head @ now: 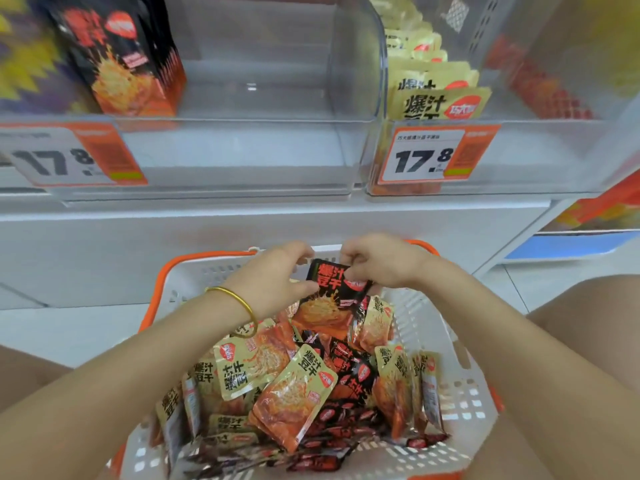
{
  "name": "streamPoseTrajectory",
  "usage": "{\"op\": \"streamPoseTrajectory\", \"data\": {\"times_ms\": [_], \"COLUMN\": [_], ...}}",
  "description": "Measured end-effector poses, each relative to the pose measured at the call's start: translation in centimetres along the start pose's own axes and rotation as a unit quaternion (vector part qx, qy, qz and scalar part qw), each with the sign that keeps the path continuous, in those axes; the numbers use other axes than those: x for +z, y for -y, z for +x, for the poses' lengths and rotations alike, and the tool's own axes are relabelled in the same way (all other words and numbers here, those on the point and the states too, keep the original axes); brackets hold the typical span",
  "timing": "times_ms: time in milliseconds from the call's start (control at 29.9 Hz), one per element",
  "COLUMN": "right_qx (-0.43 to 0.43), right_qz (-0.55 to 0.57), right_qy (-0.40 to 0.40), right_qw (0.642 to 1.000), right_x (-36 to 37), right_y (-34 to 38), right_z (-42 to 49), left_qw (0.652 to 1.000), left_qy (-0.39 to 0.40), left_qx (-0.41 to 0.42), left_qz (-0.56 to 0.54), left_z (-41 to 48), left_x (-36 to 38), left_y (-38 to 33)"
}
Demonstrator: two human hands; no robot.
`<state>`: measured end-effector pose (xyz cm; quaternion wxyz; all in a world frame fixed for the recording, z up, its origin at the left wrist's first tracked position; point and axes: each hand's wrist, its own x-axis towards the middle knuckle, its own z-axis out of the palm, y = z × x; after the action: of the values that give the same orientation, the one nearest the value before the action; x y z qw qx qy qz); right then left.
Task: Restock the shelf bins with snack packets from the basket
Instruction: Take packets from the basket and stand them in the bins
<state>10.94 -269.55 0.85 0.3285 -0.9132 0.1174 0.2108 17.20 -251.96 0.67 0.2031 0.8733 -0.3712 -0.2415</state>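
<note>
Black and orange, the snack packet (334,289) sits between both hands, just above the far end of the basket (460,393). The left hand (277,275) pinches its left edge with thumb and fingers. The right hand (374,263) curls over its top right corner. Both hands hold the same packet.

The white basket with the orange rim is full of packets (287,393), some black, some yellow, all mixed up and lying every which way.

Up on the shelf there are clear bins. The left bin (263,98) has a row of black packets (128,60) standing at its left side, and the rest of it looks bare. The right bin (433,98) holds yellow packets (440,102) standing in a row.

I think the black packet belongs in the left bin, next to its matching friends. To do this well, the person should turn it so the picture faces the front and it stands up straight. It should go tight against the black row so it does not flop over. Lifting it high over the clear front wall will keep it from bumping.
</note>
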Motion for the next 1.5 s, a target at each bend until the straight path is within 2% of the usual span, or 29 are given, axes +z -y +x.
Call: {"op": "streamPoseTrajectory", "data": {"times_ms": [134, 234, 301, 367, 501, 568, 601, 668, 735, 835, 935, 1002, 1236, 1503], "right_qx": [-0.043, -0.069, -0.096, -0.13, -0.205, -0.234, -0.24, -0.208, -0.144, -0.09, -0.057, -0.035, -0.021, 0.004], "right_qz": [0.189, 0.315, 0.358, 0.377, 0.385, 0.372, 0.345, 0.279, 0.217, 0.161, 0.047, 0.011, 0.059, 0.081], "right_qy": [-0.044, -0.062, -0.04, -0.055, -0.149, -0.215, -0.241, -0.245, -0.2, -0.144, -0.175, -0.193, -0.214, -0.155], "right_qw": [0.98, 0.944, 0.928, 0.915, 0.888, 0.872, 0.875, 0.905, 0.945, 0.972, 0.982, 0.98, 0.975, 0.985], "right_x": [-1.3, -2.0, -2.1, -2.3, -5.8, -8.6, -9.7, -10.4, -9.7, -8.0, -7.3, -7.1, -6.6, -6.8], "right_y": [2.7, 4.3, 5.7, 8.1, 14.5, 17.6, 19.0, 21.4, 23.2, 25.1, 25.9, 26.1, 27.1, 26.8], "right_z": [-2.2, -3.8, -4.6, -5.0, -4.2, -2.2, -0.8, 3.0, 7.0, 12.0, 15.1, 16.0, 17.1, 16.3], "left_qw": [0.994, 0.979, 0.96, 0.938, 0.873, 0.861, 0.871, 0.881, 0.88, 0.883, 0.888, 0.892, 0.904, 0.909], "left_qy": [-0.045, -0.09, -0.134, -0.191, -0.39, -0.477, -0.485, -0.452, -0.418, -0.4, -0.387, -0.379, -0.363, -0.368], "left_qx": [0.021, 0.043, 0.065, 0.101, 0.125, 0.099, 0.066, -0.013, -0.054, -0.063, -0.068, -0.07, -0.083, -0.061], "left_qz": [-0.093, -0.179, -0.237, -0.27, -0.264, -0.143, -0.044, 0.135, 0.219, 0.238, 0.239, 0.235, 0.209, 0.188], "left_z": [-0.5, -1.7, -2.5, -3.5, -4.2, -4.1, -3.9, -3.6, -3.4, -3.1, -2.9, -2.9, -2.8, -2.8], "left_x": [-2.5, -5.2, -7.6, -10.3, -15.5, -17.7, -18.4, -18.9, -18.6, -18.2, -18.3, -18.3, -18.3, -18.3], "left_y": [-0.5, -0.9, -1.4, -2.1, -1.0, 0.8, 1.9, 4.0, 5.2, 5.8, 6.2, 6.3, 6.4, 6.4]}}
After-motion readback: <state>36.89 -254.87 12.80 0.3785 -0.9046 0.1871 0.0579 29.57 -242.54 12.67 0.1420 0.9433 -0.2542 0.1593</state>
